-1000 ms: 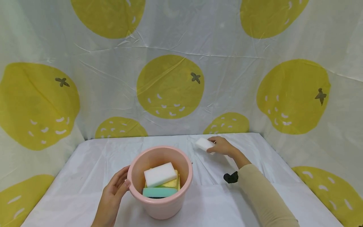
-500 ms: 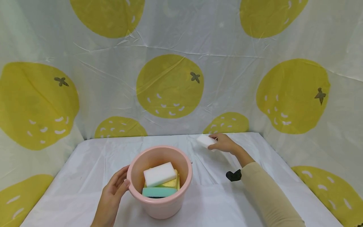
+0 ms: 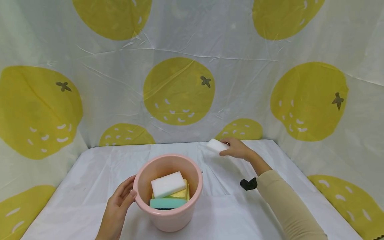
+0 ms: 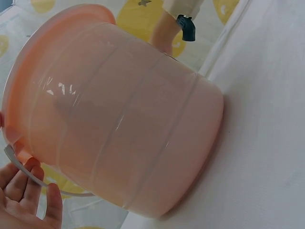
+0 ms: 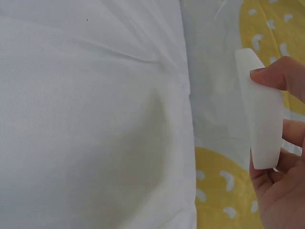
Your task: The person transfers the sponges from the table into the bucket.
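My right hand (image 3: 237, 148) holds a white sponge (image 3: 216, 145) above the back right of the table. In the right wrist view, the thumb lies on one side of the white sponge (image 5: 264, 112) and the fingers on the other. My left hand (image 3: 117, 203) grips the rim of a pink bucket (image 3: 199, 196) at its left side. In the left wrist view, its fingers (image 4: 29, 183) are by the bucket's rim and pale handle (image 4: 71, 193). Inside the bucket, another white sponge (image 3: 168, 184) lies on a yellow sponge (image 3: 182, 194), behind a teal sponge (image 3: 167, 203) with a dark underside.
A white cloth (image 3: 228, 216) covers the table. A curtain (image 3: 240, 90) printed with yellow fruit hangs at the back and both sides. A black strap end (image 3: 248, 184) sticks out by the right sleeve (image 3: 285, 203).
My right hand has risen slightly with the white sponge, moving a little toward the back. The left hand and the bucket have stayed in place.
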Demonstrator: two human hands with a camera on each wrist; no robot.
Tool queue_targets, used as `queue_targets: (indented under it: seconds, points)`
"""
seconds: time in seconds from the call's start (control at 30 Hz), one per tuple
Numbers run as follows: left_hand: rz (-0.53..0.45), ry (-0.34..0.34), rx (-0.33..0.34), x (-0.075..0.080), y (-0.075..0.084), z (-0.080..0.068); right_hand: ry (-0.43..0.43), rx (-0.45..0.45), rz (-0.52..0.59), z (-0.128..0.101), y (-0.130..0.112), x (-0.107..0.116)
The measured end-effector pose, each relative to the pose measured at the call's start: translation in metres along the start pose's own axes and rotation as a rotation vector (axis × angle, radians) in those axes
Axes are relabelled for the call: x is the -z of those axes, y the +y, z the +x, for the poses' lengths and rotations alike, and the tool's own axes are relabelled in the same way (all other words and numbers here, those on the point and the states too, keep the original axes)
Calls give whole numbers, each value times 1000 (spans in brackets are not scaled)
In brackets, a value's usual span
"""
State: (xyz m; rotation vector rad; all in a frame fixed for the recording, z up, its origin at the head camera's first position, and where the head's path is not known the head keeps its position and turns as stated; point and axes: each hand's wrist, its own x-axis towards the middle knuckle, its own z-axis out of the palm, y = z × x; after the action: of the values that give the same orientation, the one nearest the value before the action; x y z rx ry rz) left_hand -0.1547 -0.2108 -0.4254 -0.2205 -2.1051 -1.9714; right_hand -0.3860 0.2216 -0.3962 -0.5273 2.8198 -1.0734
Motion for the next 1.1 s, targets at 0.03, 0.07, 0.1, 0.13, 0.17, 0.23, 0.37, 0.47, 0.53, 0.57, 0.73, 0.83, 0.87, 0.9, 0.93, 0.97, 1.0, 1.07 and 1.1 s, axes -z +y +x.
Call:
queue_targets:
  seconds: [0.03,0.07,0.1,0.13,0.17,0.23,0.37,0.47,0.53,0.57,0.73,0.83,0.87,0.9,0.93,0.97,1.0,1.07,1.1]
  points:
    - [1,0,3,0,0,0,1,2,2,0,-1,0]
    - [1,0,6,0,0,0,0,6,3,0,-1,1]
    - [1,1,8,0,0,0,-1,8,4,0,-2,1]
    - [1,2,9,-1,0,0,-3,12,0,0,-2,1]
    - [1,3,10,-1,0,0,-4,17,-1,0,-3,2]
    - [0,5,6,-1,0,0,-8,21,-3,-1,-5,3]
    - [-1,5,3,-2,0,0,-13,27,-3,-3,-10,5]
    - [-2,4,-2,-2,0,0,-13,42,-2,-4,-14,6]
    - [-4,3,-5,-2,0,0,-13,54,0,-5,-17,6]
    - [-5,2,-7,-2,0,0,-13,58,3,-5,-17,7]
    - [-10,-5,-22,-2,0,1,-14,69,2,-5,-20,9]
    - [-5,-3,-11,-2,0,1,-11,84,-10,-6,-21,11]
    - [-4,-1,-6,-2,0,0,-11,90,-16,-6,-22,12]
    - [-1,1,-1,-1,0,0,-11,97,-19,-7,-24,12]
    - [0,2,-1,-1,0,0,-12,105,-24,-7,-25,12]
    - [1,4,1,-1,0,-1,-12,113,-26,-8,-28,13]
    - [1,4,-2,-1,1,-1,-11,120,-32,-8,-30,13]
    - [-1,3,-5,0,0,-1,-12,136,-37,-9,-35,13]
    - [2,3,-5,0,0,-1,-14,147,-41,-9,-37,14]
